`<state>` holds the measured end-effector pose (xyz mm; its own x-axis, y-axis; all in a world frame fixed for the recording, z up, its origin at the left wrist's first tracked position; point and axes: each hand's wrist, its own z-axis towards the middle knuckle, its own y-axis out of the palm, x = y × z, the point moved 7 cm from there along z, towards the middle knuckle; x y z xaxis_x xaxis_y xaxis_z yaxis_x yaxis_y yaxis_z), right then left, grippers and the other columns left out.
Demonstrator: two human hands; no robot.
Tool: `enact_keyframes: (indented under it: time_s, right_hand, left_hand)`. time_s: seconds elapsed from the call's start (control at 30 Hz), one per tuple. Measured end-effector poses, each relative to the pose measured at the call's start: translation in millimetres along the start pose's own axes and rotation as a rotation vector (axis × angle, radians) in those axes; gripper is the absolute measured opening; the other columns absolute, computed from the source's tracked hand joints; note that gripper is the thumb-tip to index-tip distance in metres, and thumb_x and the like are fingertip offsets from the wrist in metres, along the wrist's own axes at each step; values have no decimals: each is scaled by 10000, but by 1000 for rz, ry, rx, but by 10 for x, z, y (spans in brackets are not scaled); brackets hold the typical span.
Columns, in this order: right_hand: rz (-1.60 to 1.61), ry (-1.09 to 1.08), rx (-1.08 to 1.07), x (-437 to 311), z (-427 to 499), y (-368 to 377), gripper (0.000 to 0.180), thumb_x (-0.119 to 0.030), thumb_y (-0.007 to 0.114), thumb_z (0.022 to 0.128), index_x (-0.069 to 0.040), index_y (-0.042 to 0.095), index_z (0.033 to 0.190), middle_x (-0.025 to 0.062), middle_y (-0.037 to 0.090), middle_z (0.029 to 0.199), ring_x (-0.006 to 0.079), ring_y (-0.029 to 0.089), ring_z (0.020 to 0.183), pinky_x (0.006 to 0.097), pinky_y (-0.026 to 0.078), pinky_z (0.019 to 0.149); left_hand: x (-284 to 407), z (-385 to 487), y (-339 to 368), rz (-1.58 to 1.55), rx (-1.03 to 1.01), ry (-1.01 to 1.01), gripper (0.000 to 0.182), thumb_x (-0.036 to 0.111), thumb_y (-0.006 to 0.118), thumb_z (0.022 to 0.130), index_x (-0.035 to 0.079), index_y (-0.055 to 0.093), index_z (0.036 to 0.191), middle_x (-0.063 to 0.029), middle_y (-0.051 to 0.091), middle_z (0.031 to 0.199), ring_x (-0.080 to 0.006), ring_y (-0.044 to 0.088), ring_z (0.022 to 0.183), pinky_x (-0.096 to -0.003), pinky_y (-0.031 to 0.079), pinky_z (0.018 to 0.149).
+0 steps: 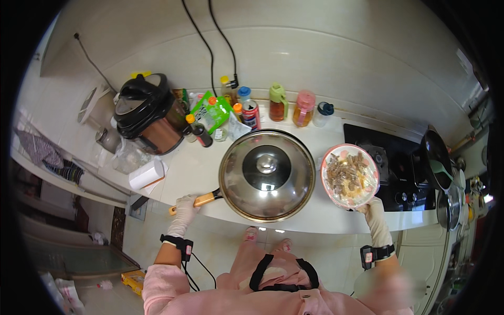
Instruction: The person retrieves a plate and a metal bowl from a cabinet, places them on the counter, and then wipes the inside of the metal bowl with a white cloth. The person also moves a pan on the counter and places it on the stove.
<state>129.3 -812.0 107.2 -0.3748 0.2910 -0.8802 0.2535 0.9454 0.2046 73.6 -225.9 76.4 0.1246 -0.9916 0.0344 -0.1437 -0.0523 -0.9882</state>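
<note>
A frying pan with a wooden handle (204, 199) stands on the white counter, covered by a domed metal and glass lid (232, 177) with a clear knob. My gloved left hand (186, 208) is closed around the pan's handle. My gloved right hand (369, 209) grips the near rim of a pink-and-white plate (331, 197) by the edge of the black gas hob. Cooked food in strips (346, 173) lies on the plate, seemingly under clear plastic film. The plate is to the right of the pan, apart from it.
Behind the pan stand a green-lidded oil jug (278, 102), a pink-lidded jug (304, 108), a soda can (251, 114) and sauce bottles. An electric pressure cooker (157, 130) and a paper roll (146, 174) are left. A wok (433, 157) sits on the hob (397, 157).
</note>
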Motion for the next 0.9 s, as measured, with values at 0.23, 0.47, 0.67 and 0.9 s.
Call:
enact_keyframes:
  time_s: [0.23, 0.47, 0.67, 0.9]
  right_hand:
    - [-41, 38, -185, -319, -222, 532, 212, -117, 467, 863, 64, 553, 932, 145, 628, 760, 177, 612, 535, 224, 500, 418]
    - [-113, 58, -207, -364, -524, 1264, 199, -126, 515, 843, 49, 570, 921, 121, 629, 737, 168, 601, 519, 233, 486, 436]
    - [-151, 136, -269, -50, -753, 2193, 164, -87, 538, 820, 54, 586, 888, 129, 632, 712, 187, 609, 525, 256, 493, 443]
    - [-115, 332, -400, 498, -794, 3468, 111, -110, 567, 830, -3, 593, 845, 22, 534, 566, 108, 460, 441, 263, 417, 432]
  left_hand:
    - [309, -67, 79, 82, -61, -67, 275, 258, 649, 683, 149, 592, 929, -59, 617, 848, -228, 593, 845, -379, 417, 724]
    - [442, -67, 49, -62, -137, -80, 354, 294, 623, 712, 130, 560, 1019, -102, 599, 916, -262, 570, 900, -374, 408, 772]
    - [303, -208, -439, -827, -78, 41, 595, 376, 534, 810, 47, 374, 1278, -180, 492, 1178, -295, 486, 1087, -383, 358, 930]
    - [-296, -13, -883, -1957, -417, 76, 574, 407, 329, 929, 7, 255, 1335, -130, 413, 1278, -234, 429, 1151, -348, 337, 970]
